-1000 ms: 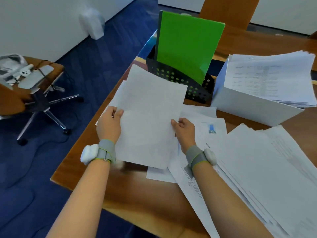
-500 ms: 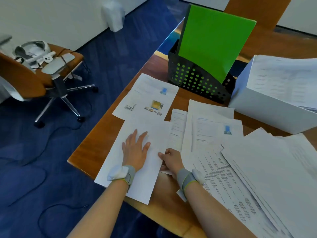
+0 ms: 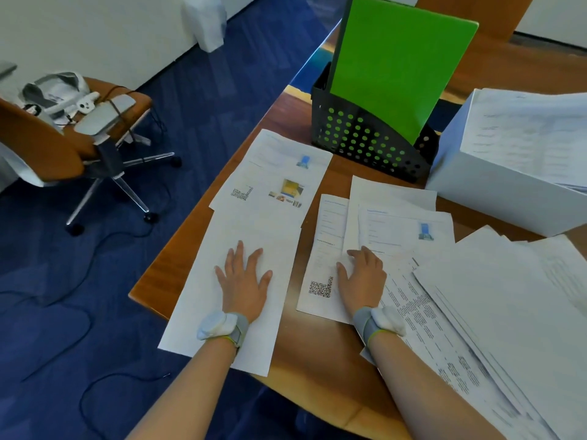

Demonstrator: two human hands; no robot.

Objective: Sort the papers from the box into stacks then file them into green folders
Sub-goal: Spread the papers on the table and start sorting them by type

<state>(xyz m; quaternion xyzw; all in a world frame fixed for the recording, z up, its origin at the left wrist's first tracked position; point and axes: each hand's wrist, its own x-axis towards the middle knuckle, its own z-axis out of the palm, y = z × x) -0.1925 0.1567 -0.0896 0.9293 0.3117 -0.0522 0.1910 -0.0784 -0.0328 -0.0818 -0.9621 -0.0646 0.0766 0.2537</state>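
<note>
My left hand (image 3: 244, 281) lies flat with spread fingers on a blank white sheet (image 3: 222, 258) that hangs over the table's near-left edge. My right hand (image 3: 362, 277) rests with straight fingers on a printed sheet with a QR code (image 3: 320, 287). Beyond the blank sheet lies a page with pictures (image 3: 273, 173). More printed pages (image 3: 400, 223) sit behind the right hand, and a large fanned pile (image 3: 508, 312) spreads to the right. The white box of papers (image 3: 508, 185) stands at the back right. A green folder (image 3: 397, 61) stands in a black perforated holder (image 3: 365, 141).
The wooden table (image 3: 311, 354) has its corner at the near left, with blue carpet and cables below. An office chair (image 3: 63, 138) loaded with devices stands at the left. A white bin (image 3: 206, 20) sits by the wall.
I held the blank sheet up with both hands, then laid it flat at the table's left edge. My right hand has moved right onto the QR-code page and opened flat.
</note>
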